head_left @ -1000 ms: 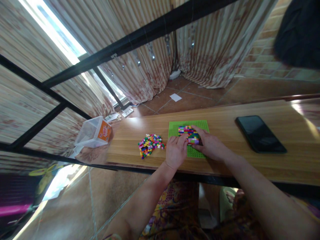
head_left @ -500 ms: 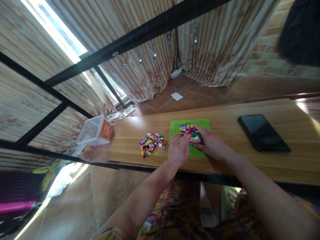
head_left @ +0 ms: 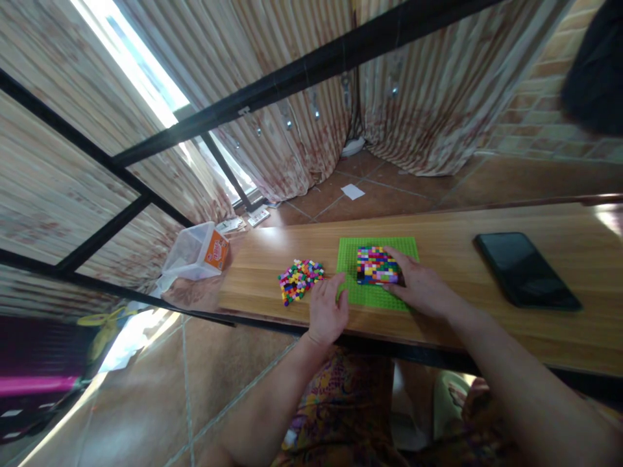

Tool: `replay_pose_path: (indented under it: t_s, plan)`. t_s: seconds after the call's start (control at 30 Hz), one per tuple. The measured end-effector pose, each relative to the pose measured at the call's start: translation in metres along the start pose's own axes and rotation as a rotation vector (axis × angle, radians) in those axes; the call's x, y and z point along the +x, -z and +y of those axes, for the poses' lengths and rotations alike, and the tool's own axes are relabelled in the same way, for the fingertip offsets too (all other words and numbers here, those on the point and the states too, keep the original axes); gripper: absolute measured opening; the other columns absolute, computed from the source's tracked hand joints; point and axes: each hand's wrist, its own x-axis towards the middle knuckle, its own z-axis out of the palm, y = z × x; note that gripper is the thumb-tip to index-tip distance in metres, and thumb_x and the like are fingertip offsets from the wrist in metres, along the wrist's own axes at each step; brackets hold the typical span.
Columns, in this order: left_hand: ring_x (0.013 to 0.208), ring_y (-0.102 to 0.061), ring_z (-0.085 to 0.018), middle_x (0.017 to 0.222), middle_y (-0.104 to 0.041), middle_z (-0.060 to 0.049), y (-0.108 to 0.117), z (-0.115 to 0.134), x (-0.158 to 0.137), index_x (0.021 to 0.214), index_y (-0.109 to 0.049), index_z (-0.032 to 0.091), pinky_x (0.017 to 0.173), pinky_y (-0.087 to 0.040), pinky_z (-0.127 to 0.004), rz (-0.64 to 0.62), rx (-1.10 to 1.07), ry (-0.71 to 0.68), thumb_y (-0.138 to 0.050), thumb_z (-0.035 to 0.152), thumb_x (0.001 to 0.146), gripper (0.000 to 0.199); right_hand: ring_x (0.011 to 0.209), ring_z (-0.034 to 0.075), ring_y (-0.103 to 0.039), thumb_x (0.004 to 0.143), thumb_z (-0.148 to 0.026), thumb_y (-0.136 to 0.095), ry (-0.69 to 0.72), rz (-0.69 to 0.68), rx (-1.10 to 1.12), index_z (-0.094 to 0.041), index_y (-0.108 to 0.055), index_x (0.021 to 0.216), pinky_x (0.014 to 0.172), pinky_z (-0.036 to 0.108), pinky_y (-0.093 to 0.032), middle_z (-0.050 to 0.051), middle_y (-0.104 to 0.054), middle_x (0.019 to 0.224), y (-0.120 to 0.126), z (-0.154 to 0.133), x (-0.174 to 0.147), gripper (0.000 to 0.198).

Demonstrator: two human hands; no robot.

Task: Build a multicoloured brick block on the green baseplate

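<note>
A green studded baseplate (head_left: 352, 293) lies on the wooden table, bearing a multicoloured block of small building bricks (head_left: 376, 264). My right hand (head_left: 419, 285) holds that block at its right side, with fingers at its far edge and the thumb at its near edge. To the left is a heap of loose coloured bricks (head_left: 300, 277). Between the heap and the baseplate is my left hand (head_left: 329, 310), its fingers stretched out and the thumb apart. No brick shows in it, though the fingers' undersides are hidden.
A dark tablet or large phone (head_left: 527, 270) lies on the right part of the table (head_left: 448, 250). Past the table's left end stands a clear plastic tub (head_left: 191, 251) with an orange label. A black metal rail (head_left: 292, 81) crosses above, before curtains.
My left hand has moved left, off the brick block and toward the loose heap, and its fingers have spread. My right hand stays at the block. The whole view has shifted slightly.
</note>
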Motion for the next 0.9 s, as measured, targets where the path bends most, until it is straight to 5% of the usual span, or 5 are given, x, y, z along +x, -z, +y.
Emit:
replay_pose_path:
  t_s: [0.33, 0.63, 0.9]
  plan:
    - [0.099, -0.064, -0.023, 0.098, -0.069, -0.008, 0.027, -0.051, -0.015, 0.104, -0.066, 0.019, 0.089, -0.054, -0.039, 0.016, 0.157, 0.129, -0.057, 0.010, 0.087, 0.021, 0.104, 0.034, -0.069, 0.086, -0.040, -0.061, 0.005, 0.029, -0.017, -0.023, -0.031, 0.155, 0.087, 0.048, -0.055, 0.016, -0.064, 0.132, -0.002, 0.000, -0.001, 0.078]
    - [0.092, -0.060, -0.023, 0.092, -0.068, -0.007, 0.014, -0.034, -0.001, 0.085, -0.071, 0.018, 0.086, -0.048, -0.039, -0.044, 0.261, 0.142, -0.070, 0.025, 0.086, 0.007, 0.106, 0.034, -0.069, 0.087, -0.041, -0.061, -0.018, -0.002, -0.016, -0.022, -0.030, 0.155, 0.089, 0.047, -0.055, 0.017, -0.063, 0.134, 0.000, 0.000, -0.002, 0.077]
    - [0.094, -0.060, -0.023, 0.093, -0.068, -0.007, 0.014, -0.030, 0.004, 0.081, -0.070, 0.017, 0.086, -0.047, -0.039, -0.062, 0.250, 0.174, -0.067, 0.017, 0.086, 0.005, 0.102, 0.034, -0.070, 0.086, -0.040, -0.062, 0.010, 0.035, -0.020, -0.024, -0.031, 0.155, 0.087, 0.048, -0.056, 0.015, -0.065, 0.131, -0.001, 0.000, -0.002, 0.078]
